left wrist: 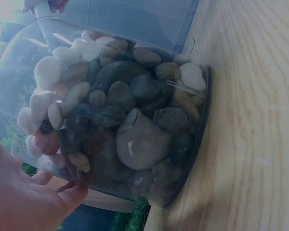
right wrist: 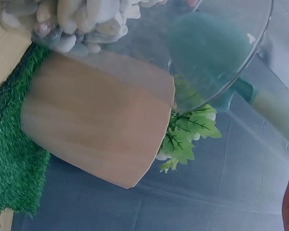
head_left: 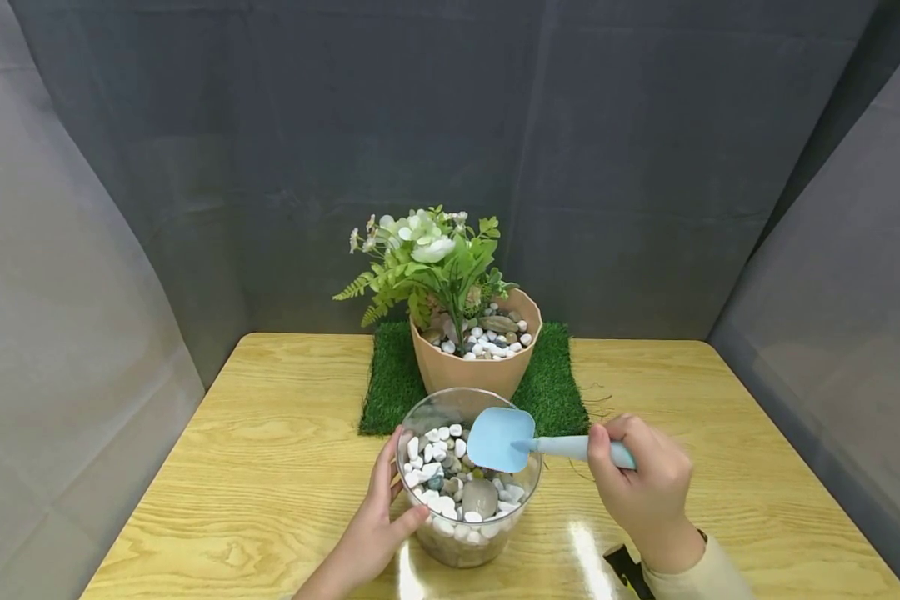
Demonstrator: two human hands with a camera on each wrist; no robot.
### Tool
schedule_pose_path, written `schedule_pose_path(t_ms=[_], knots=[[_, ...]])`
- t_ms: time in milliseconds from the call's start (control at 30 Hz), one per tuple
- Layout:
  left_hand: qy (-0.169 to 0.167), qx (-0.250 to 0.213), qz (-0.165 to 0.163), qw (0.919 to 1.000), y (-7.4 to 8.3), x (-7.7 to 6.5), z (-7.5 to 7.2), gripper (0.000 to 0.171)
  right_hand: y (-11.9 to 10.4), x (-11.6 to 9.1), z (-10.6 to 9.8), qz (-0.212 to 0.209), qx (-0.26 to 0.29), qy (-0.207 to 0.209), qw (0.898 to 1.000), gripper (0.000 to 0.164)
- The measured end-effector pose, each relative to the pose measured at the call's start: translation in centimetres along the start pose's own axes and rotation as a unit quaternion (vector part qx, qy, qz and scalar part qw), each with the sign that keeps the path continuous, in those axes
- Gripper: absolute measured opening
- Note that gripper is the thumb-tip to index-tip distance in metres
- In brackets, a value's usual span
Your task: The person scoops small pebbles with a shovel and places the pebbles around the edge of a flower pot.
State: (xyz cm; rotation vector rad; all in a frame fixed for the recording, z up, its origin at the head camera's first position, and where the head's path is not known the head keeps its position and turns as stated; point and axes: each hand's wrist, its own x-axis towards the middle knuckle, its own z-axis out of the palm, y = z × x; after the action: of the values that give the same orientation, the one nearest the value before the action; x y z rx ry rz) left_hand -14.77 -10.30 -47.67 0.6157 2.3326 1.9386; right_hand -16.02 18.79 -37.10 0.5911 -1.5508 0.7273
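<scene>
My right hand (head_left: 645,492) grips the pale handle of a light blue garden trowel (head_left: 498,439). Its blade hangs within the rim of a clear container (head_left: 461,557), above the stones, and shows through the clear wall in the right wrist view. White pebbles (head_left: 440,502) and darker river stones fill the lower part; one large grey-brown stone (head_left: 481,497) lies near the front. On the left side, my left hand (head_left: 371,533) holds the container, thumb at the near side and fingers round the far side. The left wrist view shows its fingertips (left wrist: 73,196) against the wall.
Just behind the container stands a peach flowerpot (head_left: 471,377) with white flowers (head_left: 423,237), green leaves and pebbles. Beneath the pot lies a green artificial grass mat (head_left: 390,383). Grey cloth (head_left: 390,125) surrounds the wooden table (head_left: 270,467) at the back and sides.
</scene>
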Motion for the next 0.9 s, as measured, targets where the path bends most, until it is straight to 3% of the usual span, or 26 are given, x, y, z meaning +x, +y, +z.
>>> schedule_pose_path(t_ms=[267, 600, 900], knots=[[0.005, 0.001, 0.006, 1.0000, -0.1, 0.0, 0.1, 0.096, -0.2, -0.1, -0.3, -0.048, 0.029, -0.064, 0.996, 0.047], [0.004, -0.001, 0.001, 1.0000, -0.1, 0.0, 0.1, 0.095, 0.6, 1.3, -0.2, -0.127, 0.069, -0.154, 0.977, 0.041], [0.003, -0.001, -0.001, 1.0000, 0.0, 0.0, 0.0, 0.095, 0.0, 3.3, -0.4, -0.150, 0.068, -0.198, 0.966, 0.040]])
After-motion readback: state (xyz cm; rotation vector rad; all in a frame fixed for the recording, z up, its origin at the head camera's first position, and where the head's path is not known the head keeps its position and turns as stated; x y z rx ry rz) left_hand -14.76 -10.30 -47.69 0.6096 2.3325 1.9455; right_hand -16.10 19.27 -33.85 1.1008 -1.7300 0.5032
